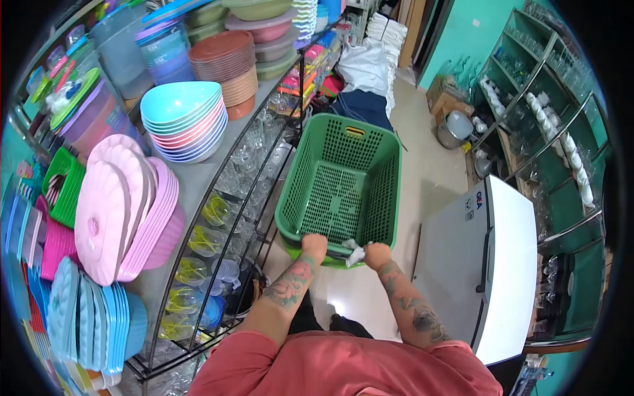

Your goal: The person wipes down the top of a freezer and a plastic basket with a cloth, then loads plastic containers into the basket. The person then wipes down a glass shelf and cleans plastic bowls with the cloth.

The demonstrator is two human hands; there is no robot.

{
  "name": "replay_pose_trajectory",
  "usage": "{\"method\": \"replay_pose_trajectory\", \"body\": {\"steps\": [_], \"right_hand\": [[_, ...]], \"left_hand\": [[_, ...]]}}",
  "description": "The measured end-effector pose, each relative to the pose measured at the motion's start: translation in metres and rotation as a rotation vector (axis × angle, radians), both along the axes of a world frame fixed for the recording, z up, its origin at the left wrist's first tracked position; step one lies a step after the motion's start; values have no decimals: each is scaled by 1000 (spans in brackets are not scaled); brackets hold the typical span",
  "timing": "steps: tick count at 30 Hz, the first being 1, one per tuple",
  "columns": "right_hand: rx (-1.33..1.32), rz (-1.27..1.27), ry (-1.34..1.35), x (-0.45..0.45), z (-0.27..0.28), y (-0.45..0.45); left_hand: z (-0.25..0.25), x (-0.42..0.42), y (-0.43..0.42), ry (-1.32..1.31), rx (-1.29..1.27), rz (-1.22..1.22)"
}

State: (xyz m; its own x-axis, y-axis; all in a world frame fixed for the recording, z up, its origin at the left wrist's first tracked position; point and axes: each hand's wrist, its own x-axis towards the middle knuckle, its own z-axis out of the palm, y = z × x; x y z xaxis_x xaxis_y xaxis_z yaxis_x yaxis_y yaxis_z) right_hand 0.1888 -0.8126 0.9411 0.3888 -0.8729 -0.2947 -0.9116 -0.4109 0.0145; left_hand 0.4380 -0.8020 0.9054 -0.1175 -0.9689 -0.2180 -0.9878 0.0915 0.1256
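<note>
A large green plastic basket (340,142) with slotted walls stands in front of me, and nothing lies inside it. My left hand (314,247) is closed round the left part of its near rim. Farther right along that rim, my right hand (378,255) is closed too, its fingertips hidden from above. A crumpled whitish cloth or wrap (355,253) hangs on the rim between the hands, touching or close to the right one. Something brighter green shows under the basket's near edge.
On the left, a shelf (231,140) bears stacked bowls (181,122), pink lidded containers (125,211) and blue ones (92,323); glassware sits below. A white chest freezer (456,264) stands right, before glassware racks (538,99). White sacks (366,66) lie beyond the basket.
</note>
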Motion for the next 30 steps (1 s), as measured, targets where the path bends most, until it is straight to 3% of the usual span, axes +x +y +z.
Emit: {"method": "replay_pose_trajectory", "body": {"steps": [12, 18, 23, 26, 30], "right_hand": [[30, 216, -84, -50, 2, 124], [-29, 350, -125, -70, -11, 190], [-22, 410, -177, -41, 2, 266], [1, 362, -201, -6, 5, 317], [17, 348, -189, 43, 2, 384]], "left_hand": [[-12, -42, 166, -31, -124, 96], [-8, -64, 256, -100, -67, 165], [9, -27, 330, -40, -207, 123], [25, 9, 358, -76, -118, 63], [0, 64, 390, 10, -253, 33]]}}
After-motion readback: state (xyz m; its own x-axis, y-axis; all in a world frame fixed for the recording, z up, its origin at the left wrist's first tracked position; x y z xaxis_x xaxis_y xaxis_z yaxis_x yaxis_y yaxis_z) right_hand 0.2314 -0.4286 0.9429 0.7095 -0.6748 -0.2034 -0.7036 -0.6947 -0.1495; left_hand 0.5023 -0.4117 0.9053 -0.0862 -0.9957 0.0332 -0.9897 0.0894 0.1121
